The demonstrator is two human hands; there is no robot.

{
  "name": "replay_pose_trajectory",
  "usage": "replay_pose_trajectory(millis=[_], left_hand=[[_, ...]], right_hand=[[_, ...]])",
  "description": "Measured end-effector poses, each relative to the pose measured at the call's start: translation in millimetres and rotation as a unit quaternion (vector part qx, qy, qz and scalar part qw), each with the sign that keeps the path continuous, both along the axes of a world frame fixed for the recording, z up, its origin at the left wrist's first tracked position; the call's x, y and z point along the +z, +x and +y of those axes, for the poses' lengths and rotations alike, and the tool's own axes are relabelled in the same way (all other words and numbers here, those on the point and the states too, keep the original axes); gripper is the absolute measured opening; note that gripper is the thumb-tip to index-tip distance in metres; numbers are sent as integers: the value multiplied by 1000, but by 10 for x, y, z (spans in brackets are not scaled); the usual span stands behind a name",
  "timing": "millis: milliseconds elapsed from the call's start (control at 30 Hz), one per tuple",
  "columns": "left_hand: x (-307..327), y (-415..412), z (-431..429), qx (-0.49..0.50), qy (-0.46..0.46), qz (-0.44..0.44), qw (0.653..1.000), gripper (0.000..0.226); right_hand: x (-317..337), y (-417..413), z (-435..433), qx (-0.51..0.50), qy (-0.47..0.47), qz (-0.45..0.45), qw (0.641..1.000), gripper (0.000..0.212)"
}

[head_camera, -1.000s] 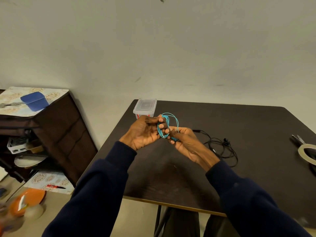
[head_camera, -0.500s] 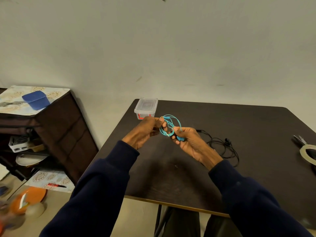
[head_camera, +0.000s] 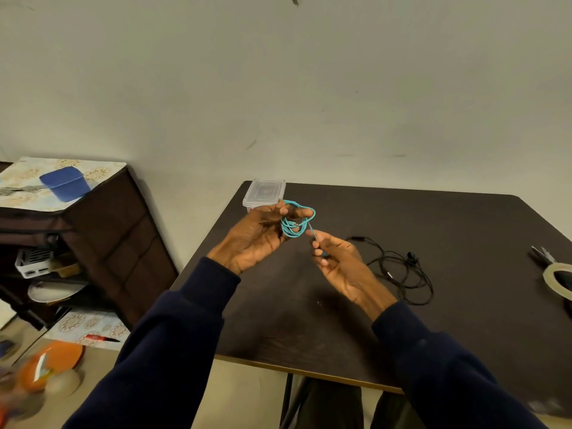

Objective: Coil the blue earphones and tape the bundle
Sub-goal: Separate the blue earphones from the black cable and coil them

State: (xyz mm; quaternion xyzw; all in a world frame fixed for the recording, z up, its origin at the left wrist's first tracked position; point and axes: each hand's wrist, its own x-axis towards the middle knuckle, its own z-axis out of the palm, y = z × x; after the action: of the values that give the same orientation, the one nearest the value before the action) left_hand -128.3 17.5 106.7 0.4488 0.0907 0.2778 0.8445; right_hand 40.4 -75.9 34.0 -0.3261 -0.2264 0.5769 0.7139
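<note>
The dark table [head_camera: 464,320] fills the lower right of the frame. A brown cabinet [head_camera: 123,243] stands at the left edge. My two dark-sleeved arms come up from the bottom and meet over the table's near-left part.

My left hand [head_camera: 257,236], just left of centre, has its fingers curled round the coiled blue earphones [head_camera: 294,229] and holds the loops up off the table. My right hand [head_camera: 340,264], just below and to the right of it, pinches the coil's loose strand between thumb and forefinger. Its other fingers are loosely bent.

A black cable [head_camera: 402,274] lies tangled on the table to the right of my right hand. A clear lidded box [head_camera: 264,190] sits at the table's far-left corner, just behind my left hand. At the right edge of the frame lie a tape roll [head_camera: 548,275] and, just above it, scissors [head_camera: 542,257].
</note>
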Motion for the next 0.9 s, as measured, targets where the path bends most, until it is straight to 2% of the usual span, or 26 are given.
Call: replay_pose_trajectory(millis=[67, 133, 233, 300, 367, 500, 633, 733, 833, 900], left_hand=[[-21, 14, -7, 22, 28, -4, 999, 8], [-49, 28, -19, 43, 53, -2, 998, 12], [-63, 32, -65, 60, 87, 5, 994, 19], [-70, 44, -96, 86, 112, 20, 990, 23], [-72, 61, -125, 103, 128, 35, 986, 25], [-60, 95, -158, 122, 96, 42, 987, 24], [-66, 91, -162, 123, 45, 34, 991, 17], [-104, 78, -126, 123, 43, 39, 991, 15], [-156, 89, -79, 170, 112, 111, 973, 26], [-208, 99, -75, 197, 155, 156, 955, 35]], right_hand=[[-36, -102, -13, -24, -11, -23, 999, 25], [-58, -161, -38, -61, -10, -58, 996, 18], [-68, -244, -110, -113, 11, -172, 979, 13], [-73, -315, -155, -173, 22, -287, 942, 14], [-70, -372, -181, -222, 42, -405, 886, 17], [-45, -433, -203, -229, 78, -553, 797, 23], [-8, -443, -266, -230, 105, -623, 740, 25], [28, -431, -323, -259, 112, -651, 705, 26], [79, -371, -388, -268, 128, -687, 663, 26], [119, -308, -415, -238, 136, -722, 635, 30]])
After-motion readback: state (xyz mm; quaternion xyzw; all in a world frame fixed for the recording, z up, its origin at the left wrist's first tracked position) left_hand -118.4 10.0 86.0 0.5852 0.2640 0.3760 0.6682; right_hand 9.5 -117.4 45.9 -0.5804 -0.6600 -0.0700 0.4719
